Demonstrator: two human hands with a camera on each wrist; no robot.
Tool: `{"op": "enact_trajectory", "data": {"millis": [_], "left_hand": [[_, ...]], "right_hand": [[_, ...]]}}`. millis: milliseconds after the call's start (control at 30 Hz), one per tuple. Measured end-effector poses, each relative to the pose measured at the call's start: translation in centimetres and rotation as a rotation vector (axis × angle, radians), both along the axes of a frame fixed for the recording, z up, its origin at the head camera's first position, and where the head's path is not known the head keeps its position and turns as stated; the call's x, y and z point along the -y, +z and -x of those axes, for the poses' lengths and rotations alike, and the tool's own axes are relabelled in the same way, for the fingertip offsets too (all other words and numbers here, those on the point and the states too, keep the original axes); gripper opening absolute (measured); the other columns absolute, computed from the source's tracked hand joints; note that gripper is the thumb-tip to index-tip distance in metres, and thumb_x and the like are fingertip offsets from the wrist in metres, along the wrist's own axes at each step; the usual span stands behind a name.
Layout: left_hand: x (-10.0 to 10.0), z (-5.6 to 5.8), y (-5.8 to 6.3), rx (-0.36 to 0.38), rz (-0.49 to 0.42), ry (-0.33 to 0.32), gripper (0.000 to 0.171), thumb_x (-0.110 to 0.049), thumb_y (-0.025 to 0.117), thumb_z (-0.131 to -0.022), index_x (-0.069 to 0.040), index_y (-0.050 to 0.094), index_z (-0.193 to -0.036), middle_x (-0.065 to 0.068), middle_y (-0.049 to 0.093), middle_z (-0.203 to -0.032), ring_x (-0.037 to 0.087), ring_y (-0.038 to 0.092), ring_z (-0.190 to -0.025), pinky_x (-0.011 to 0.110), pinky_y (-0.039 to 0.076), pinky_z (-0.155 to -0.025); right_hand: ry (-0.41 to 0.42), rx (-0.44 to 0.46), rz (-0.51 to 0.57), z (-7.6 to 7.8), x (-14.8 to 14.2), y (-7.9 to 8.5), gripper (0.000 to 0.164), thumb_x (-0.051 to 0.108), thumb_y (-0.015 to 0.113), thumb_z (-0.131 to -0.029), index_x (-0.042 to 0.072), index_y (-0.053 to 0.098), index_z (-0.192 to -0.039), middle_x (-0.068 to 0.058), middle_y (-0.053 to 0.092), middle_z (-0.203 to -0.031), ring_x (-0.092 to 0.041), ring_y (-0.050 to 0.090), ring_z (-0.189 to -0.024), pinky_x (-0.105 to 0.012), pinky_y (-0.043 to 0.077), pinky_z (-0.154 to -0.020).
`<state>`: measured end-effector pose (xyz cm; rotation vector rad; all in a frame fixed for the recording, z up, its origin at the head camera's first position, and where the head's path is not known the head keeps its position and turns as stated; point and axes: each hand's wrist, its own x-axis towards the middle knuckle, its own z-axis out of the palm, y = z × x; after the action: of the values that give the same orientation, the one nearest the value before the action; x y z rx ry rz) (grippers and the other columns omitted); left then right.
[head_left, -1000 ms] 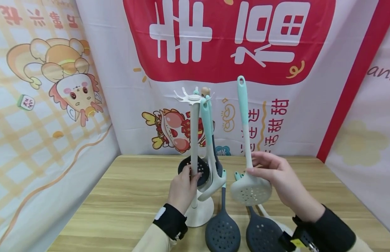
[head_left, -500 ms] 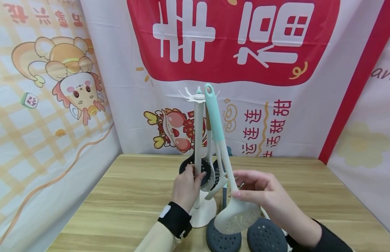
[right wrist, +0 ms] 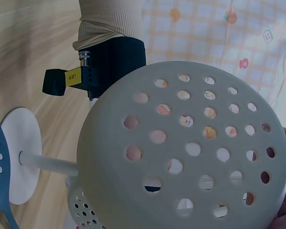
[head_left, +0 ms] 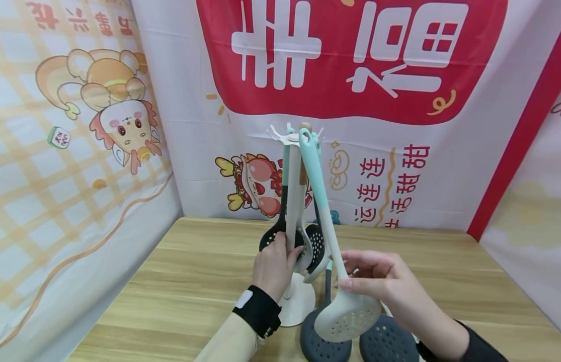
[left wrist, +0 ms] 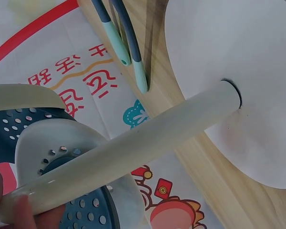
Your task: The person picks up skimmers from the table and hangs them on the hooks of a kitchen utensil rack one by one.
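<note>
My left hand [head_left: 274, 269] grips the white post [left wrist: 133, 148] of an upright utensil stand, whose hooked top [head_left: 293, 138] carries several hanging utensils. Among these are a dark skimmer [head_left: 272, 235] and a white perforated one [left wrist: 52, 143], partly hidden behind the post. With its thumb and fingers my right hand [head_left: 393, 281] pinches the lower shaft of a white skimmer [head_left: 348, 317] with a mint handle. The skimmer leans left, its handle end overlapping the stand's hooks; whether it hangs on one I cannot tell. Its perforated bowl fills much of the right wrist view.
Dark slotted turners [head_left: 325, 337] lie on the wooden table [head_left: 185, 286] in front of the stand's round white base [head_left: 303, 304]. Two dark utensils with mint handle ends [left wrist: 128, 47] show in the left wrist view. A printed cloth [head_left: 185, 166] backs the table.
My right hand has brought the white skimmer left and down from the stand's right side, so its handle end now overlaps the hooks. My left hand keeps holding the post.
</note>
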<state>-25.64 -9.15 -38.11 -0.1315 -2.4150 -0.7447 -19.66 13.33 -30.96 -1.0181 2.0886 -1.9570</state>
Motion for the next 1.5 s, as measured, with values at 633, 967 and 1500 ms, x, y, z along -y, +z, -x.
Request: {"op": "enact_trajectory", "data": {"millis": [633, 967, 1500], "left_hand": [[0.0, 0.0, 0.1, -0.004, 0.040, 0.009, 0.034, -0.031, 0.071, -0.092, -0.004, 0.055, -0.104, 0.016, 0.073, -0.087, 0.029, 0.073, -0.072, 0.038, 0.061, -0.063], [0.1, -0.1, 0.3, 0.002, 0.056, 0.014, 0.035, -0.034, 0.069, -0.093, -0.005, 0.054, -0.105, 0.012, 0.071, -0.080, 0.027, 0.072, -0.068, 0.039, 0.060, -0.062], [0.3, 0.0, 0.1, 0.041, 0.022, -0.009, 0.034, -0.033, 0.071, -0.091, -0.006, 0.055, -0.106, 0.011, 0.072, -0.083, 0.026, 0.072, -0.070, 0.039, 0.061, -0.065]], "right_hand": [[-0.021, 0.128, -0.043, 0.4, 1.0, -0.6, 0.038, 0.002, 0.066, -0.088, 0.030, 0.073, -0.113, 0.010, 0.073, -0.094, -0.009, 0.066, -0.085, -0.030, 0.055, -0.070], [-0.118, 0.197, -0.128, 1.5, 3.0, -0.8, 0.051, 0.008, 0.069, -0.087, -0.011, 0.054, -0.132, -0.002, 0.069, -0.094, -0.012, 0.064, -0.086, -0.034, 0.052, -0.076], [-0.302, 0.029, -0.150, 2.8, 4.2, -2.1, 0.035, 0.007, 0.070, -0.090, -0.005, 0.065, -0.123, -0.018, 0.070, -0.103, -0.012, 0.061, -0.087, -0.028, 0.050, -0.079]]}}
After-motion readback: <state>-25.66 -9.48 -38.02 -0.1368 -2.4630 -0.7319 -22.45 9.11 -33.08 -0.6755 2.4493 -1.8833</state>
